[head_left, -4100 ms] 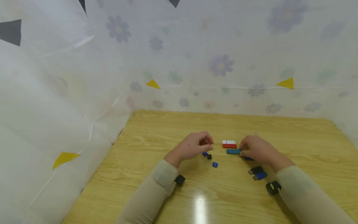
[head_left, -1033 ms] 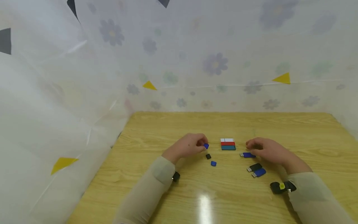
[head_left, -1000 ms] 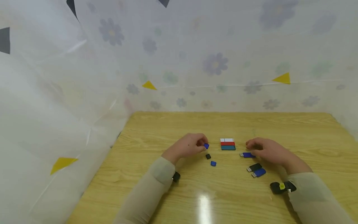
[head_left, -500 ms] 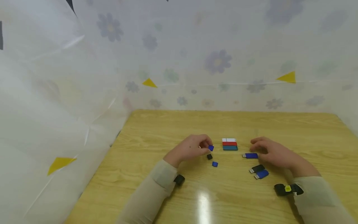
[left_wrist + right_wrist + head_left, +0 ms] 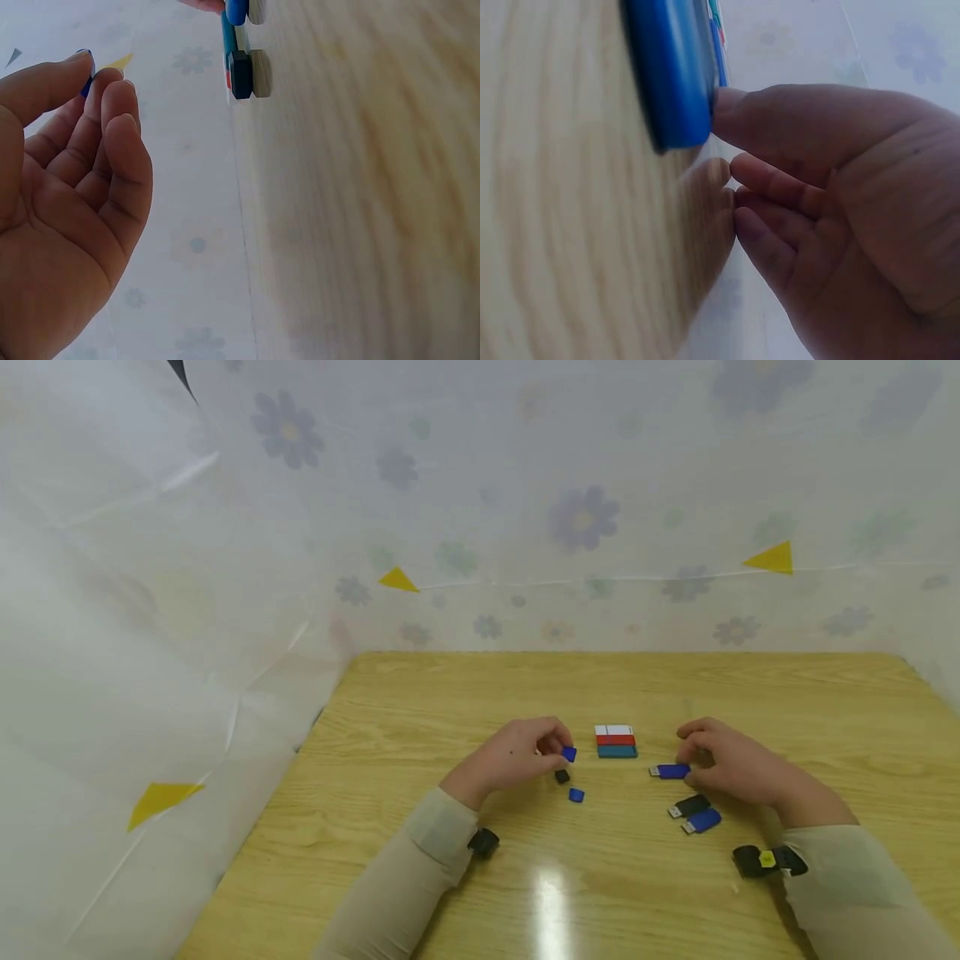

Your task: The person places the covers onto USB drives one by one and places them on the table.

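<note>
Blue cap (image 5: 570, 754): pinched between thumb and fingertips of your left hand (image 5: 513, 752), raised off the surface (image 5: 450, 885). Your right hand (image 5: 738, 770) rests at the rear end of a dark blue USB drive (image 5: 671, 772), thumb tip at it, fingers bent; cannot tell whether you grip it. Its metal plug points toward the left edge. Farther from the far edge, a black drive (image 5: 690, 807) and a lighter blue drive (image 5: 703, 822) lie side by side, plugs likewise leftward. Near your left hand lie a black cap (image 5: 562, 777) and a second blue cap (image 5: 576, 795), the latter farther from the far edge. Between your hands: white stick (image 5: 613, 730), red stick (image 5: 615, 740), teal stick (image 5: 617, 752), in that order from the far edge.
</note>
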